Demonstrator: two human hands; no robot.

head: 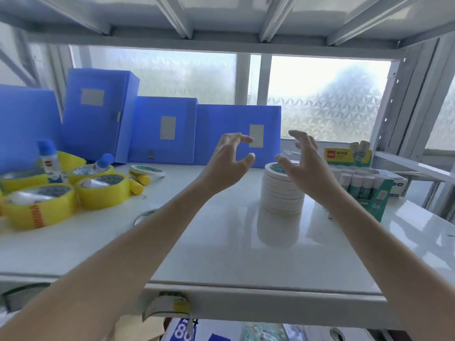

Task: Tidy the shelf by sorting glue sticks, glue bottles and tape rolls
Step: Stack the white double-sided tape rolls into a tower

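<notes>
Sorting partly done: white tape stack (282,190) built, glue sticks (362,184) boxed.
Left hand (227,159) and right hand (304,163) held apart, empty; yellow tape rolls (73,193), glue bottles (48,156) left unsorted.

glue stick box (347,155): red "deli" logo, Chinese "固体胶" | other labels: too blurred to read

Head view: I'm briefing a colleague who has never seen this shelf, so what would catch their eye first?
Two bare hands, left hand and right hand, hover open over a stack of white tape rolls at mid-shelf. At left lie yellow tape rolls with blue-capped glue bottles among them. Blue file boxes line the back.
</notes>
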